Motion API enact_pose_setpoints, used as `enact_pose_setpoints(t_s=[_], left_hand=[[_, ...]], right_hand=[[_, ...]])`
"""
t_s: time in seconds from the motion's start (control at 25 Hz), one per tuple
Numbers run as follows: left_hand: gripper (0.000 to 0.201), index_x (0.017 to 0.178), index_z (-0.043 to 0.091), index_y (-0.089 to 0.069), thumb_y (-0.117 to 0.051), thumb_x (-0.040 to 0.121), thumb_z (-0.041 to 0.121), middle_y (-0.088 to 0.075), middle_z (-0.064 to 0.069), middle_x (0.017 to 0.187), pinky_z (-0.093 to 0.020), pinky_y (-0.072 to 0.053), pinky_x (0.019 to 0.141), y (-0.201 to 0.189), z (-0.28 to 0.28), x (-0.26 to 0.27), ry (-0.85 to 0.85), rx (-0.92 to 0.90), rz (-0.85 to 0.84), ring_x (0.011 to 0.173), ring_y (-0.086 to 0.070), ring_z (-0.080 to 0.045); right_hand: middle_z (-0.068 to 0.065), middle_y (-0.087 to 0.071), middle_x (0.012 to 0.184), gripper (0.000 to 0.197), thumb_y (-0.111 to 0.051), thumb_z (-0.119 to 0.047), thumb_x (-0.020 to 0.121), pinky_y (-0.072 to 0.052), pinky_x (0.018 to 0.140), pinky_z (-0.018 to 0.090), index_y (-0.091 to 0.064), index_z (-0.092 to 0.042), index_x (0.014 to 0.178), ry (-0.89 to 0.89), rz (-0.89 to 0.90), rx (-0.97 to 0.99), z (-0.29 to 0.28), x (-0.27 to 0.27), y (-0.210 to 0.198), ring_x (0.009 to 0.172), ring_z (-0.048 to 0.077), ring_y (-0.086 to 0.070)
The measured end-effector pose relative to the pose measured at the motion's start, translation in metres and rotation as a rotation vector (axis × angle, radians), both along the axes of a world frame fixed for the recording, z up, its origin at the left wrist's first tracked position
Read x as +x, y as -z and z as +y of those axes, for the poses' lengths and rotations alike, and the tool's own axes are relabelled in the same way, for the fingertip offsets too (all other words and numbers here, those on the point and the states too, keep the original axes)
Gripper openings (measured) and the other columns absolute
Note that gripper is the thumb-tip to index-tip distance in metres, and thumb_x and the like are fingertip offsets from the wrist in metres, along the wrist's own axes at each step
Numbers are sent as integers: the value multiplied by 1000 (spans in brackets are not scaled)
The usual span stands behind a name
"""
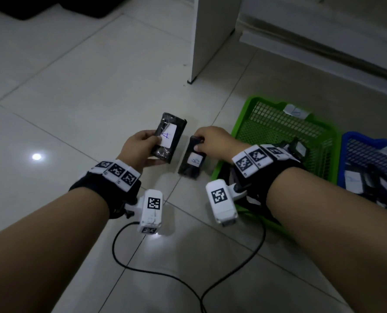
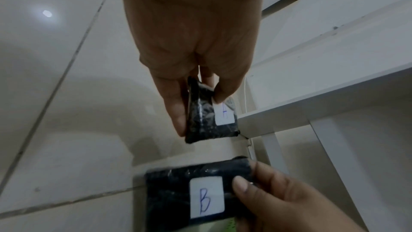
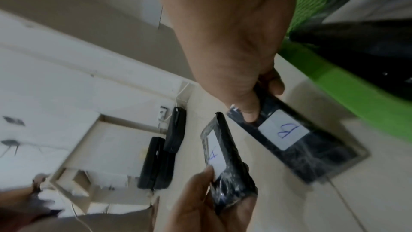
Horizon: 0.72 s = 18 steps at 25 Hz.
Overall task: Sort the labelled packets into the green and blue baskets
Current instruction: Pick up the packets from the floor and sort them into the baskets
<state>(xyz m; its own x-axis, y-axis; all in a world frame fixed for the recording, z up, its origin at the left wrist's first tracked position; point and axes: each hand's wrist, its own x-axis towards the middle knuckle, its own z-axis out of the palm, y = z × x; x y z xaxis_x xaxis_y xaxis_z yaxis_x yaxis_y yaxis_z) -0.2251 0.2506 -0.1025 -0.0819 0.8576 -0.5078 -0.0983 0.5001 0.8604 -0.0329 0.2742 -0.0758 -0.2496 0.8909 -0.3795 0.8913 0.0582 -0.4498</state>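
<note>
Left hand held a black packet marked A above the tiled floor, thumb pressed on the edge of its white label and fingers curled under its back; the packet was tilted, its far end pointing away from the person; right hand pinched the upper end of a second black packet marked B, thumb on its face just above the label, other fingers wrapped behind it; that packet hung just beside the first, slightly lower and nearer the person, and whether its lower end touched the floor could not be told; the two packets were close but apart; a green basket stood on the floor just right of the right hand, with at least one dark packet in it behind the wrist and a pale tag on its far rim; a blue basket stood against the green one's right side, holding several dark packets with white labels; both wrists wore black straps with white marker blocks and a white camera unit, from which black cables trailed over the floor; a white furniture panel rose beyond the hands.
</note>
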Motion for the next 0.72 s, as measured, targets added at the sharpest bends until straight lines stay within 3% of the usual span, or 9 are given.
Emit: enact_pose_setpoints(t_s=[0.12, 0.2, 0.28, 0.36, 0.44, 0.52, 0.6, 0.72], left_hand=[[20, 108, 9, -60, -51, 90, 8, -62, -9, 83, -36, -58, 58, -18, 5, 5, -36, 67, -46, 71, -62, -21], [22, 109, 10, -60, -49, 89, 6, -62, -9, 82, -36, -58, 60, -29, 7, 15, -24, 103, -87, 72, -64, -21], [25, 109, 11, -60, -48, 89, 4, -64, -8, 79, -35, -57, 62, -37, 9, 30, 17, 130, -119, 68, -65, -19], [28, 112, 12, -60, -47, 88, 2, -64, -7, 78, -34, -57, 63, -44, 9, 50, 81, 148, -141, 65, -65, -15], [29, 114, 11, -59, -47, 89, 2, -65, -7, 81, -34, -58, 64, -50, 7, 73, 152, 151, -166, 68, -65, -16], [29, 115, 10, -59, -47, 90, 2, -65, -8, 84, -34, -59, 65, -54, 3, 98, 211, 148, -175, 72, -65, -18], [30, 118, 8, -59, -49, 91, 3, -64, -9, 85, -36, -60, 68, -55, 0, 120, 260, 142, -156, 74, -64, -19], [32, 122, 6, -59, -52, 91, 5, -63, -9, 87, -34, -60, 67, -58, -6, 149, 317, 130, -117, 76, -62, -18]], right_hand=[[13, -65, 95, 16, -58, -4, 88, -54, 66, 35, -64, -5, 103, 336, 463, -6, -4, 20, -11, 86, 30, -65], [16, -65, 94, 20, -56, 0, 89, -53, 56, 29, -59, -4, 108, 504, 688, -30, -9, 37, -18, 76, 27, -64], [16, -64, 97, 22, -55, 1, 89, -52, 52, 25, -56, -3, 111, 668, 836, -5, -16, 58, -25, 73, 23, -63], [13, -65, 93, 11, -52, 0, 88, -50, 53, 26, -59, -6, 95, 848, 910, 71, -25, 85, -25, 72, 23, -64], [14, -67, 92, 15, -48, 1, 88, -51, 52, 27, -61, -6, 87, 1051, 989, 131, -35, 114, -17, 73, 24, -65], [17, -65, 102, 17, -48, 3, 87, -56, 57, 30, -58, -1, 100, 1234, 1049, 180, -46, 139, -7, 81, 27, -67], [14, -56, 102, 24, -52, 6, 87, -58, 72, 36, -47, -2, 109, 1312, 1085, 160, -55, 151, -1, 90, 29, -63], [10, -53, 99, 27, -53, 6, 89, -55, 87, 39, -48, -6, 113, 1196, 1042, 60, -65, 157, -4, 97, 30, -60]])
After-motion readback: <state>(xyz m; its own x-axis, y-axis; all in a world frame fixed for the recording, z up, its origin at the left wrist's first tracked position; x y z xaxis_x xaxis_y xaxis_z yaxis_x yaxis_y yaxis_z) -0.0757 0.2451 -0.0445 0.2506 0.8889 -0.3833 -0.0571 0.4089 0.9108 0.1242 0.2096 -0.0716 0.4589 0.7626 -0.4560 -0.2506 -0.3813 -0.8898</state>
